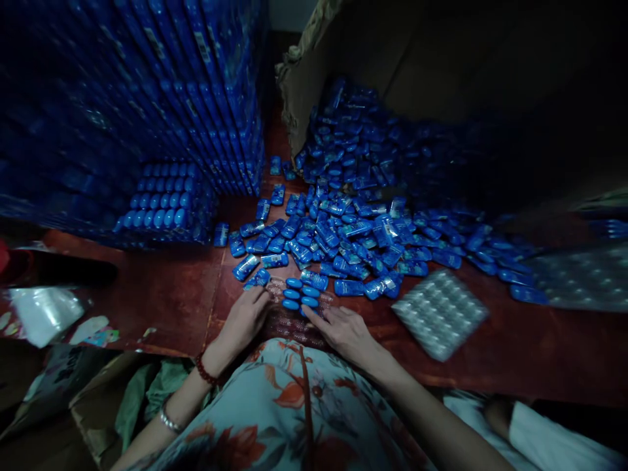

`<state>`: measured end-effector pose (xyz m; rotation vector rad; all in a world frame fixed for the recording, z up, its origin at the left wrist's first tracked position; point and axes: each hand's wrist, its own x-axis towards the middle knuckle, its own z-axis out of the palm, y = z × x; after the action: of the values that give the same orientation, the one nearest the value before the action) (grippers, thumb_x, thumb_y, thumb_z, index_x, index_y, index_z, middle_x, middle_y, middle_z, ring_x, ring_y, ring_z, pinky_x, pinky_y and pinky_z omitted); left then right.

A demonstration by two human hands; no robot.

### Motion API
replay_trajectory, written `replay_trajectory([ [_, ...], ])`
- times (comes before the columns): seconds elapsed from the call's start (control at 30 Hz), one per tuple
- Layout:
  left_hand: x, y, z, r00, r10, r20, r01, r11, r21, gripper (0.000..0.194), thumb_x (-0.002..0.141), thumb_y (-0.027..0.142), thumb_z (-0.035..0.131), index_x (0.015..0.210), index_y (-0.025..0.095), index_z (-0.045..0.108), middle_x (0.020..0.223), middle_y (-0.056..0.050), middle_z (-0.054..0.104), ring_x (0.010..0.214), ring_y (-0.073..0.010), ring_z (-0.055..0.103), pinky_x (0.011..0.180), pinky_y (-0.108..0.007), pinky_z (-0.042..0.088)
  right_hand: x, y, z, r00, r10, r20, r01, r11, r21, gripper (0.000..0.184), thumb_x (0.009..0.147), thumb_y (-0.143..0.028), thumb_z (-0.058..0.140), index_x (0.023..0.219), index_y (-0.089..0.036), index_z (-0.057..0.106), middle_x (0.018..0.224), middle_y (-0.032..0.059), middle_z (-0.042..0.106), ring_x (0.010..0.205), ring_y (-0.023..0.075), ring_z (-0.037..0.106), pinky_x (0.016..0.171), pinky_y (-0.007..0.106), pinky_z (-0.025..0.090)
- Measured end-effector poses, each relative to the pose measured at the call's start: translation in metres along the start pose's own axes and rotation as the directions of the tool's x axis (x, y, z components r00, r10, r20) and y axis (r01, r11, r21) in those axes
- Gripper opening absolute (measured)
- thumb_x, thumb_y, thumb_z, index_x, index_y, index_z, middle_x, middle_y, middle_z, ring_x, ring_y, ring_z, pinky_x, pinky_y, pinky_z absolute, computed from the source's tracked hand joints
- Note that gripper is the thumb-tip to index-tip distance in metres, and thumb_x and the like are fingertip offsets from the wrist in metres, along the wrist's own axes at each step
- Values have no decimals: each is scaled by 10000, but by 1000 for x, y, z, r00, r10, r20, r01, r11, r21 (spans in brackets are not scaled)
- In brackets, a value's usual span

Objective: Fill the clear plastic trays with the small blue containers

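Note:
In the head view, a clear plastic tray [289,330] with rows of hollows lies on the table close to my body. Several small blue oval-ended packs [291,294] stand in two columns in its upper part. My right hand [346,330] rests over the tray's right side, its index finger stretched out and touching the nearest pack on the right. At the tray's left edge is my left hand [245,314], fingers bent together. A loose blue packet [257,279] lies just beyond its fingertips; whether the fingers hold anything is hidden.
Loose blue packets [338,245] spill across the table from a torn cardboard box [307,85]. Tall stacks of filled trays [216,124] rise at the left, beside a shorter filled stack [164,196]. Empty trays [441,314] lie at the right. A dark cylinder [69,269] lies at far left.

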<state>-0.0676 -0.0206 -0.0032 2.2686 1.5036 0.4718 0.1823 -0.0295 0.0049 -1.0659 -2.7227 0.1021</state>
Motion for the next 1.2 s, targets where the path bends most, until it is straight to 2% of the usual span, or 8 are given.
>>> replay_trajectory([
  [0.13, 2, -19, -12, 951, -252, -178, 274, 955, 116, 232, 915, 310, 395, 941, 153, 563, 845, -85, 565, 790, -215, 557, 699, -328, 475, 5, 20, 3, 966, 230, -119, -218, 970, 104, 340, 926, -174, 385, 1221, -212, 549, 685, 5, 590, 661, 124, 550, 664, 237, 425],
  [0.27, 8, -25, -1, 915, -369, -162, 401, 879, 258, 279, 862, 407, 494, 952, 152, 562, 833, -89, 577, 752, -228, 567, 645, -318, 462, 36, 41, 10, 916, 387, 103, -393, 919, 43, 263, 895, -264, 473, 1118, -226, 608, 899, 70, 612, 868, 195, 556, 707, 285, 451],
  [0.4, 4, -22, 6, 894, -408, -187, 428, 901, 78, 225, 875, 357, 477, 950, 156, 545, 778, -54, 577, 706, -197, 575, 625, -295, 468, 53, 47, 12, 899, 361, 246, -371, 928, -5, 284, 850, -246, 535, 1125, -187, 576, 999, 110, 575, 943, 242, 526, 745, 345, 451],
  [0.63, -41, 1, -17, 945, -241, -223, 197, 959, -202, 208, 912, 257, 395, 1005, 208, 575, 946, -55, 594, 854, -166, 612, 740, -272, 517, -5, 33, -9, 873, 488, -11, -437, 792, 426, 231, 911, -229, 410, 1099, -198, 540, 1059, 83, 603, 979, 188, 578, 852, 328, 470],
  [0.8, -52, 16, -2, 984, -115, -137, 84, 973, -213, 210, 909, 285, 447, 1066, 212, 565, 900, -49, 633, 833, -164, 621, 760, -275, 525, -45, 7, -16, 798, 594, 106, -547, 639, 540, 282, 898, -301, 451, 1161, -214, 502, 972, 50, 670, 835, 176, 658, 751, 286, 521],
  [0.9, -42, 16, 10, 994, -49, -101, 30, 983, -179, 224, 917, 245, 425, 1079, 199, 574, 893, -69, 628, 835, -165, 608, 753, -282, 518, -40, -11, -6, 840, 537, 79, -472, 651, 595, 218, 886, -296, 484, 1085, -220, 532, 893, 29, 678, 782, 157, 664, 703, 254, 532],
  [1.03, -29, 12, 15, 998, 30, -53, -35, 995, -97, 229, 928, 199, 375, 1012, 184, 587, 838, -69, 601, 805, -164, 572, 721, -278, 490, -21, -19, 3, 925, 366, -105, -261, 808, 528, 169, 891, -210, 470, 1034, -199, 560, 933, 55, 654, 882, 147, 635, 779, 252, 522],
  [1.2, -28, 12, 12, 995, -65, 79, 50, 984, 172, 166, 895, 295, 459, 904, 180, 579, 857, -74, 588, 832, -221, 514, 712, -343, 441, -17, -10, 0, 970, 241, 23, -237, 928, 288, 177, 883, -151, 439, 999, -170, 571, 830, 56, 606, 787, 155, 601, 734, 275, 515],
])
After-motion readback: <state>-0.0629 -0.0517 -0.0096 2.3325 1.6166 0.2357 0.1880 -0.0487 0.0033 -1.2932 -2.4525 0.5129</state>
